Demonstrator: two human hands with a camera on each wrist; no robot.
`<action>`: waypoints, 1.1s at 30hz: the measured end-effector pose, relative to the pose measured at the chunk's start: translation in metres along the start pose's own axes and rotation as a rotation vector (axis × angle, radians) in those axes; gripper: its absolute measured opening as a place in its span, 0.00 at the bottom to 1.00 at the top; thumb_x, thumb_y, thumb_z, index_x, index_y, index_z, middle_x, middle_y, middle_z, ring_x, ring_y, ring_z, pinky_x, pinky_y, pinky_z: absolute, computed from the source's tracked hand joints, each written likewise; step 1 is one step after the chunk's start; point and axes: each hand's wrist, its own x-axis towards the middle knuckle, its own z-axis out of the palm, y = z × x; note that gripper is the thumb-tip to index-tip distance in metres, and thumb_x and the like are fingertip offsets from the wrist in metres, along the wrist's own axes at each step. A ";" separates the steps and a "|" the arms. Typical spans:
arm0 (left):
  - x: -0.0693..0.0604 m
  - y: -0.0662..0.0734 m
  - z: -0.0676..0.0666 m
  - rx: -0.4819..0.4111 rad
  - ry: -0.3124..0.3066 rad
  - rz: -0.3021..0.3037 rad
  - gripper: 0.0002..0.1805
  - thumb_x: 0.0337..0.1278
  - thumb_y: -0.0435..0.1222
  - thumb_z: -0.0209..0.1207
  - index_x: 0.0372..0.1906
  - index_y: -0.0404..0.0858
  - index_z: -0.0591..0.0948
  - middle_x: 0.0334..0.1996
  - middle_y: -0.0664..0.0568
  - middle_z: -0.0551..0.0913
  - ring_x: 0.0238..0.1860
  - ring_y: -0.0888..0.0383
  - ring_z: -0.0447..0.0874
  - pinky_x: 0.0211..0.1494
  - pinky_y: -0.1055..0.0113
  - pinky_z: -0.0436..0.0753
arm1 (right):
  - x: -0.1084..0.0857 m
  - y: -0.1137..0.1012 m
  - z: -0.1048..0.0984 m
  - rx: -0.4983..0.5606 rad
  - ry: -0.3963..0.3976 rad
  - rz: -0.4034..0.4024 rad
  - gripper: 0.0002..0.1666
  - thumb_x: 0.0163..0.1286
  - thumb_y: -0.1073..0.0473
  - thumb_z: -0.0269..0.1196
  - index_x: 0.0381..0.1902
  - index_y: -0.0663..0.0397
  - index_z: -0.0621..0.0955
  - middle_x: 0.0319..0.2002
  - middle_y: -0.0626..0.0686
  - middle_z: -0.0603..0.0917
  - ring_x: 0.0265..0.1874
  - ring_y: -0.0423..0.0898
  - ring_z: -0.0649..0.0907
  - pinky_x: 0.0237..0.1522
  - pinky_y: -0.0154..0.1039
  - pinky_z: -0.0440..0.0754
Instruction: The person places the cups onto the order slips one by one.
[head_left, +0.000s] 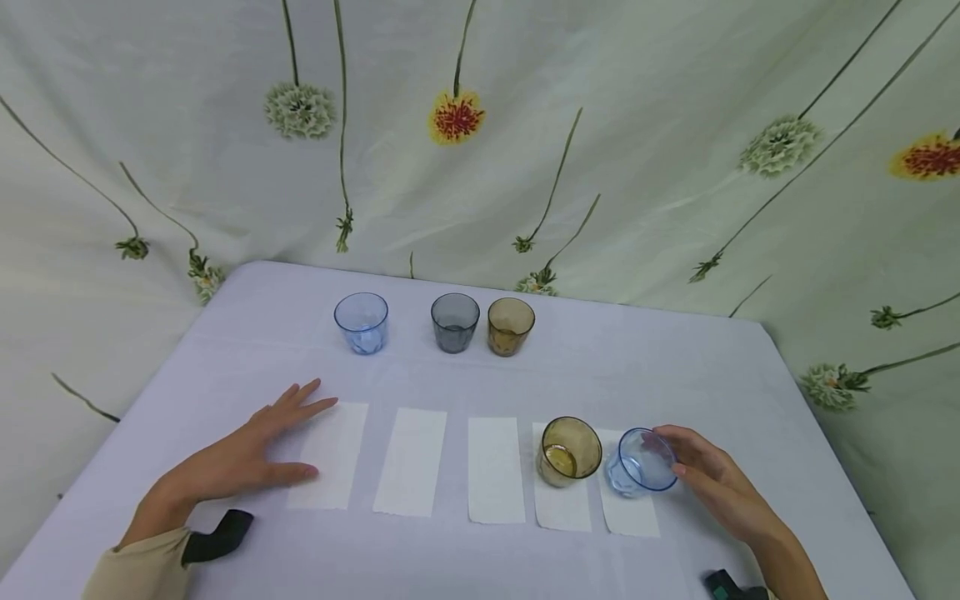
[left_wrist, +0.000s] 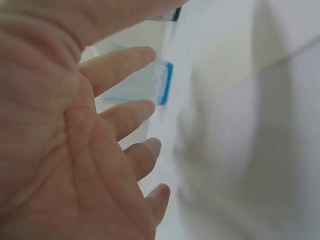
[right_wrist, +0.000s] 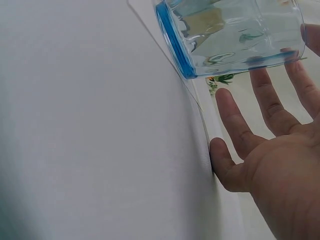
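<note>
My right hand [head_left: 716, 479] is at the right side of a clear blue glass [head_left: 637, 467], with thumb and fingers at its rim. In the right wrist view, fingertips touch the wall of the blue glass [right_wrist: 240, 35], while the ring and little fingers stay off it. This glass stands upright on the rightmost white paper strip [head_left: 633, 521]. Just left of it, an amber glass [head_left: 558, 467] stands on another strip. My left hand [head_left: 251, 454] is spread, its fingertips over the edge of the leftmost paper strip [head_left: 326, 462], holding nothing; its palm [left_wrist: 75, 150] shows in the left wrist view.
Toward the back of the white table [head_left: 645, 367] stand a second blue glass [head_left: 363, 329], a grey glass [head_left: 454, 325] and a second amber glass [head_left: 510, 329]. Two bare paper strips, one left of centre [head_left: 411, 462] and one at centre [head_left: 497, 471], lie between the hands. A flowered cloth [head_left: 637, 150] hangs behind.
</note>
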 end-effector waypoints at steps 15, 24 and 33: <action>0.037 0.054 0.006 0.058 -0.007 0.090 0.45 0.52 0.55 0.70 0.76 0.55 0.65 0.81 0.46 0.47 0.80 0.35 0.39 0.70 0.26 0.50 | 0.001 -0.001 0.000 0.024 -0.019 -0.033 0.27 0.76 0.77 0.43 0.71 0.69 0.62 0.68 0.43 0.73 0.69 0.33 0.70 0.65 0.24 0.68; 0.070 0.085 0.000 0.081 -0.002 0.142 0.44 0.54 0.55 0.69 0.76 0.56 0.65 0.81 0.54 0.52 0.80 0.45 0.49 0.74 0.38 0.61 | -0.001 0.004 -0.002 0.015 -0.003 -0.014 0.27 0.76 0.77 0.44 0.71 0.70 0.62 0.68 0.42 0.73 0.68 0.32 0.71 0.65 0.24 0.68; 0.105 0.105 -0.005 0.081 -0.021 0.175 0.45 0.57 0.52 0.69 0.77 0.50 0.63 0.80 0.50 0.55 0.79 0.47 0.53 0.75 0.42 0.63 | 0.000 0.003 -0.002 0.002 -0.007 -0.018 0.26 0.76 0.76 0.44 0.71 0.70 0.61 0.68 0.42 0.73 0.69 0.33 0.70 0.66 0.23 0.67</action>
